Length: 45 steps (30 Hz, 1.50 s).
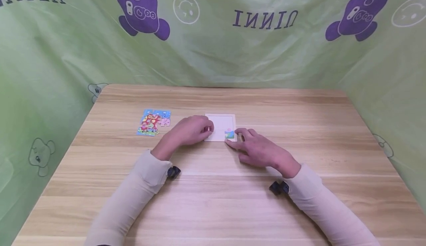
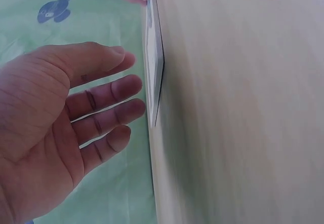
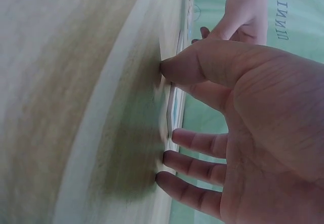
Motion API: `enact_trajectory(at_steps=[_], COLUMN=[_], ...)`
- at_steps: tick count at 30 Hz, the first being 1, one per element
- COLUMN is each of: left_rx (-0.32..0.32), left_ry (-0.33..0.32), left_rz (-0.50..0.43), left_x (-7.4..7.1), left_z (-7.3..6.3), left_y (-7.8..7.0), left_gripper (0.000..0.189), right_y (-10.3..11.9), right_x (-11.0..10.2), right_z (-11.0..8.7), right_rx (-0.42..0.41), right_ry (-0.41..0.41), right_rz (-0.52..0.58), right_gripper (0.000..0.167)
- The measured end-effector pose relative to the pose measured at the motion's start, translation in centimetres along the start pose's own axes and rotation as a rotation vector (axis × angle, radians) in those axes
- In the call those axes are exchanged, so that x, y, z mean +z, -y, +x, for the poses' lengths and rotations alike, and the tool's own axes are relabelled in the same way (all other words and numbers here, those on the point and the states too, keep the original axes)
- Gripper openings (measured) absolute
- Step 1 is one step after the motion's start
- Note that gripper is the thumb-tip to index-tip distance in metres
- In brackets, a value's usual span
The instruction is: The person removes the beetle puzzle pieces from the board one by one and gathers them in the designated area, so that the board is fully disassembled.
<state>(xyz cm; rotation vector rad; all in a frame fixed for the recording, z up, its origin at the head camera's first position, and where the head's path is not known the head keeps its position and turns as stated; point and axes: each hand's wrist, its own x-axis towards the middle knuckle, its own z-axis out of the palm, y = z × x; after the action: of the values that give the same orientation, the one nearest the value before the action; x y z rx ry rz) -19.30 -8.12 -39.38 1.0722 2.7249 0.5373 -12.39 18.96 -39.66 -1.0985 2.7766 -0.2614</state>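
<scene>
A small white puzzle tray (image 1: 219, 127) with a pale rim lies flat on the table. In its near right corner sits a blue, green and pink puzzle piece (image 1: 229, 133). My right hand (image 1: 261, 150) is at that corner, thumb by the near edge and index finger by the right edge; its other fingers rest on the table in the right wrist view. Over the tray's left edge hovers my left hand (image 1: 191, 130), its fingers loosely bent, with nothing visible between them in the left wrist view (image 2: 76, 112). Left of it lies a cluster of colorful puzzle pieces (image 1: 151, 122).
A pink puzzle piece (image 1: 165, 122) is at the right side of the cluster. The wooden table (image 1: 219, 201) reaches back to a green printed curtain (image 1: 216, 53), which also hangs along both sides. Dark wrist cameras (image 1: 173, 172) are strapped at both cuffs.
</scene>
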Motion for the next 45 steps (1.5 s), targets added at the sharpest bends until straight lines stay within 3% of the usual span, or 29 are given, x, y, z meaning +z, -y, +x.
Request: enact_trajectory(at_steps=[12,23,34,45], left_rx=[-0.023,-0.048,-0.046,-0.005], left_ry=[-0.017,0.051,0.09,0.08], left_rz=[0.021,0.0,0.014,-0.019], left_x=[0.9,1.4,1.7,1.8], left_z=[2.0,2.5,2.9,3.6], left_y=[-1.2,-1.6,-1.5,-1.6], left_gripper=[0.024,0.036,0.036,0.031], right_y=[0.1,0.1,0.1,0.0], right_x=[-0.1,-0.3,-0.3,-0.3], right_z=[0.0,0.2,0.3,0.1], right_rx=[0.0,-0.01,0.04,0.002], right_ry=[-0.016,-0.004,0.047,0.006], right_rz=[-0.005,0.005,0.038,0.008], right_gripper=[0.054,0.054,0.058,0.055])
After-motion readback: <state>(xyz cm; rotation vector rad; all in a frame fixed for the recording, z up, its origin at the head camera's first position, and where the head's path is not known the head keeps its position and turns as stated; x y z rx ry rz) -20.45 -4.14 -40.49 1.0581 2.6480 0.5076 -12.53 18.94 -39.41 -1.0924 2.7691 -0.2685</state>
